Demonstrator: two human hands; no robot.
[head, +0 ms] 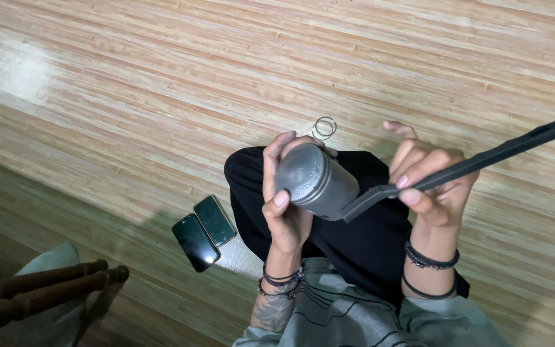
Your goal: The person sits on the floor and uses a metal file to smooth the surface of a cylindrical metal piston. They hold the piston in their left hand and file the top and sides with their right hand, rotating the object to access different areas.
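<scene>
L hand is gripping a grey metal cylinder, fingers curling round its domed end, thumb pressing on the near side; the cyl. is lying tilted, dome pointing up-left, just above the person's black-trousered knee. R hand is pinching a long dark flat tool btw thumb and forefinger, other fingers fanning out loosely above. Tool's angled near tip is touching the cyl.'s open end, just right of the L fingertips; its far end is sticking out up-right, well past the R fingers. Two thin wire rings are lying on the wood floor just beyond the L fingertips. Two phones are lying side by side, screens dark, on the floor left of the L wrist. Dark turned wooden legs are showing far left, well apart from both hands.
</scene>
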